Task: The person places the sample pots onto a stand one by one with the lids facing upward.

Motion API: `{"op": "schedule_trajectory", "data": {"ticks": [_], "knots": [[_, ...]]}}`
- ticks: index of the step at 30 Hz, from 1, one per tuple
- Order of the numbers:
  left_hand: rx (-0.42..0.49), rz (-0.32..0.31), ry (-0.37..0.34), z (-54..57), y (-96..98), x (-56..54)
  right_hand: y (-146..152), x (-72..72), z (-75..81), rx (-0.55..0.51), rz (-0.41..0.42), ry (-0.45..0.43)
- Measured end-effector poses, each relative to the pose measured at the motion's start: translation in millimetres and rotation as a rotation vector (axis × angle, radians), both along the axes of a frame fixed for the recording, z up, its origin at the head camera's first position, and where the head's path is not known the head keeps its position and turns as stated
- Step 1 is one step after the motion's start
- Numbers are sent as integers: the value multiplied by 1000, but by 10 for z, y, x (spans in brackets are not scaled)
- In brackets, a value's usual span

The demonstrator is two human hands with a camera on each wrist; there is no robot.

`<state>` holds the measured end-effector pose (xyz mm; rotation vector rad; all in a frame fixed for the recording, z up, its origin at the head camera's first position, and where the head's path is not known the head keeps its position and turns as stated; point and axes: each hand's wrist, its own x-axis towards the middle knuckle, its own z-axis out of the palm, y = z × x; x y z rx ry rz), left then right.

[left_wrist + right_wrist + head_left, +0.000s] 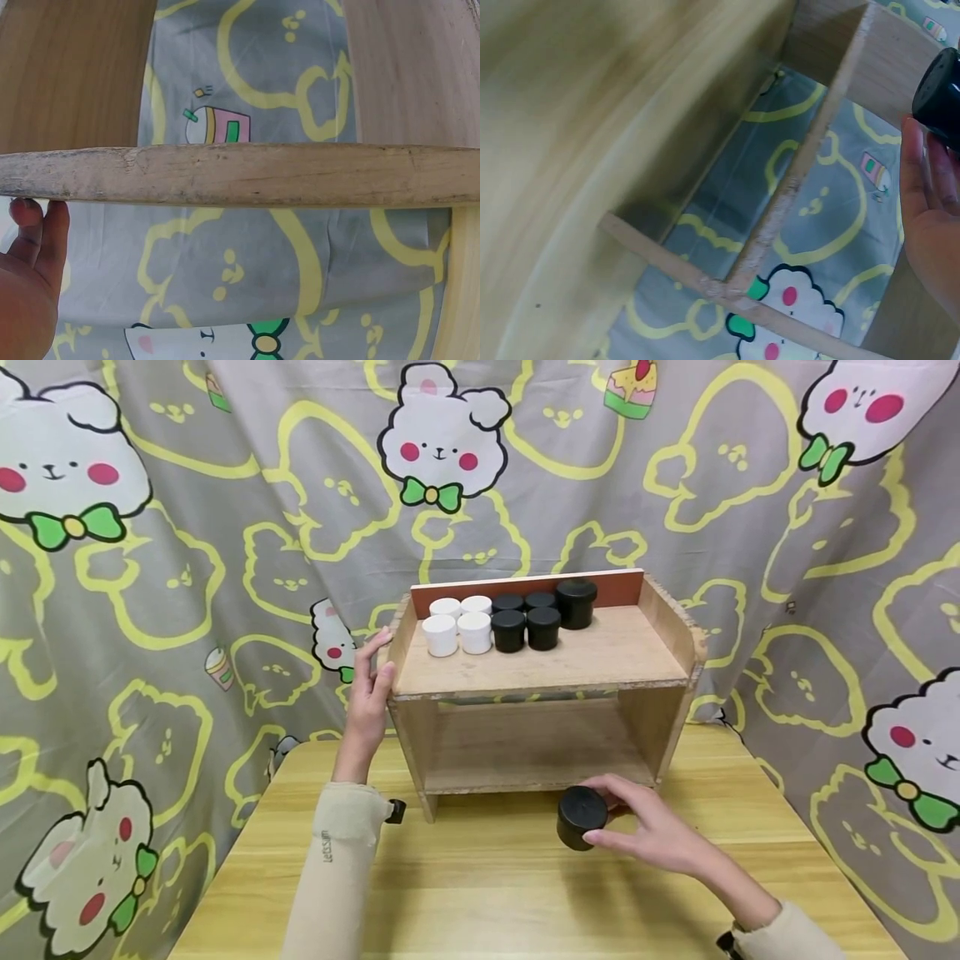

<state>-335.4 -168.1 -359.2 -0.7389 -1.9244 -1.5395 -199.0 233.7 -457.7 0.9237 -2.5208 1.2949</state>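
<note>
In the head view my right hand [648,827] holds a black lidded jar [582,817] between thumb and fingers, in front of the shelf's lower right part. The same black jar [939,101] shows at the right edge of the right wrist view, with fingers along it. My left hand [367,702] rests against the left side panel of a two-level wooden shelf [540,670]. On its top board stand several white jars [441,635] at the left, several small black jars [509,631] beside them, and one larger black jar [576,603] at the back.
The shelf stands on a wood-grain table [480,893]. Its raised right side panel [671,618] and red-brown back strip [487,589] border the top board. A patterned grey curtain [225,527] hangs behind and on both sides.
</note>
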Motion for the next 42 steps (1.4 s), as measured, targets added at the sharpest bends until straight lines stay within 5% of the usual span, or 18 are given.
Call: {"op": "schedule_trajectory", "data": {"ticks": [8,42], "knots": [[13,-7,3,-7,-7,6,-34,38,253,-38,-17,115],[14,-7,6,4,15,2,-58,31,1167,-26,-134,219]]}}
